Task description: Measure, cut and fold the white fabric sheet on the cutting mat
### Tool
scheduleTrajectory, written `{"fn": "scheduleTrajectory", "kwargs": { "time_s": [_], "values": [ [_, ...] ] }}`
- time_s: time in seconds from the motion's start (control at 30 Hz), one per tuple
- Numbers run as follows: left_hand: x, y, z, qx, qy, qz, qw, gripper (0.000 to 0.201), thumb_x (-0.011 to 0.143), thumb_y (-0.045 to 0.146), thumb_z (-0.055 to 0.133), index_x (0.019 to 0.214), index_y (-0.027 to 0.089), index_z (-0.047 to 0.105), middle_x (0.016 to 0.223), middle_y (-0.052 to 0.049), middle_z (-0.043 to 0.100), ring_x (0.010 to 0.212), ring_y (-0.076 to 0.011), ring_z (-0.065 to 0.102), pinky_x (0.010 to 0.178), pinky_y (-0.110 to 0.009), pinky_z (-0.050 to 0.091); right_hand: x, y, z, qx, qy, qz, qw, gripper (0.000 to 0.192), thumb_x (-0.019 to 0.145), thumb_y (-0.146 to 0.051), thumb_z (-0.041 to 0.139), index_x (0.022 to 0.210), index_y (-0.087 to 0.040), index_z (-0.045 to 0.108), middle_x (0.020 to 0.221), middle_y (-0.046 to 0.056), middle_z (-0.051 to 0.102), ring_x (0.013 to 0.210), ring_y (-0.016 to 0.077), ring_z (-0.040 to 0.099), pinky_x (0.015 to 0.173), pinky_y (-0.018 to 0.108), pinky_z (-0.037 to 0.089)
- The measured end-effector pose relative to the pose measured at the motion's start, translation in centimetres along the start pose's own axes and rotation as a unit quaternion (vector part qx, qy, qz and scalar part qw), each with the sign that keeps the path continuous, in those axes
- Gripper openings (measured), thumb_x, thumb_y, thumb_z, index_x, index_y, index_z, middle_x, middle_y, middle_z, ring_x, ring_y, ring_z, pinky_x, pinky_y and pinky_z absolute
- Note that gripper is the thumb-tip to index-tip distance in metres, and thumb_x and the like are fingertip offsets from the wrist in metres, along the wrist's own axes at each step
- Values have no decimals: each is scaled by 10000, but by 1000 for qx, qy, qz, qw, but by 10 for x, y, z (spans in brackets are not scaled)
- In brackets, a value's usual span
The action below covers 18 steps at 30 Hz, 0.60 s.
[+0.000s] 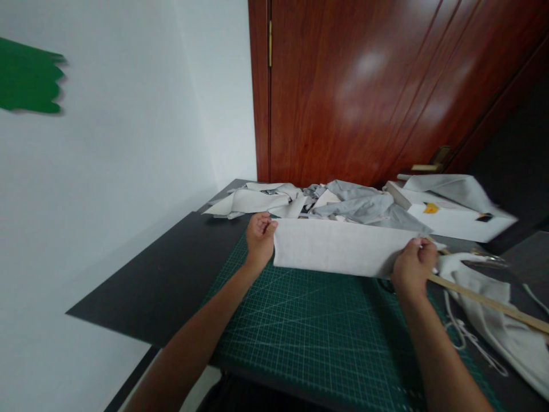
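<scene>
A long off-white strip of fabric (334, 247) hangs stretched between my two hands above a green cutting mat (309, 326). My left hand (261, 237) pinches its upper left corner between thumb and fingers. At the other end, my right hand (414, 266) is closed on the upper right corner. The strip's lower edge hangs free, and its face looks plain. Part of a dark round loop (386, 285) shows below the strip beside my right wrist; the rest of it is hidden.
Crumpled grey and off-white fabric scraps (360, 203) lie along the back. A white box (463, 220) with cloth on it stands at the back right. To the right lie a wooden ruler (493, 303), grey cloth (493, 332) and a white cord (467, 337). A wall borders the left.
</scene>
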State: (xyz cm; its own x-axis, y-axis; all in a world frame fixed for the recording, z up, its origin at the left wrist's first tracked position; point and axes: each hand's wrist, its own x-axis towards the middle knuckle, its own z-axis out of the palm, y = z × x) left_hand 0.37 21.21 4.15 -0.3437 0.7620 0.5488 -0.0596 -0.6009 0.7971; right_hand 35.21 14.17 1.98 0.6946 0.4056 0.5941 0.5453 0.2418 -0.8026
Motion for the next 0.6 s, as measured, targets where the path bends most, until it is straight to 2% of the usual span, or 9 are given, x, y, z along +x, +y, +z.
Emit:
{"fn": "scheduleTrajectory", "kwargs": {
  "time_s": [0.1,0.2,0.3,0.43,0.6],
  "values": [
    [0,-2,-1,2,-5,-31,1000,250,717,294,768,931,181,706,813,-25,717,760,-176,678,735,-290,523,-3,-12,-2,-52,15,-31,998,387,953,-618,435,879,-238,458,799,-19,451,806,218,470,811,420,402],
    [0,-4,-2,10,-6,-81,997,187,698,316,775,803,170,725,756,-29,732,703,-174,667,690,-284,502,-6,-19,-4,-110,-14,-54,992,342,952,-563,437,882,-231,479,760,-6,468,755,222,459,750,407,381],
    [0,-3,-2,-2,-11,-117,993,200,678,335,792,772,165,740,735,-26,738,671,-161,652,666,-271,481,-8,-21,-5,-140,-39,-63,987,318,954,-522,425,922,-216,506,723,-15,446,698,209,424,691,383,338],
    [-1,3,0,-38,-13,-124,991,230,638,333,842,764,164,750,724,-19,742,666,-150,654,670,-262,485,-8,-21,-4,-110,-60,-63,990,348,939,-545,437,927,-209,527,718,-18,457,676,197,421,681,369,337],
    [-2,7,3,-83,-17,-140,986,297,584,326,882,805,162,769,762,-28,757,698,-156,674,700,-274,515,-10,-22,3,-38,-63,-32,997,374,888,-579,506,898,-208,555,783,8,544,763,207,498,755,379,393]
  ]
}}
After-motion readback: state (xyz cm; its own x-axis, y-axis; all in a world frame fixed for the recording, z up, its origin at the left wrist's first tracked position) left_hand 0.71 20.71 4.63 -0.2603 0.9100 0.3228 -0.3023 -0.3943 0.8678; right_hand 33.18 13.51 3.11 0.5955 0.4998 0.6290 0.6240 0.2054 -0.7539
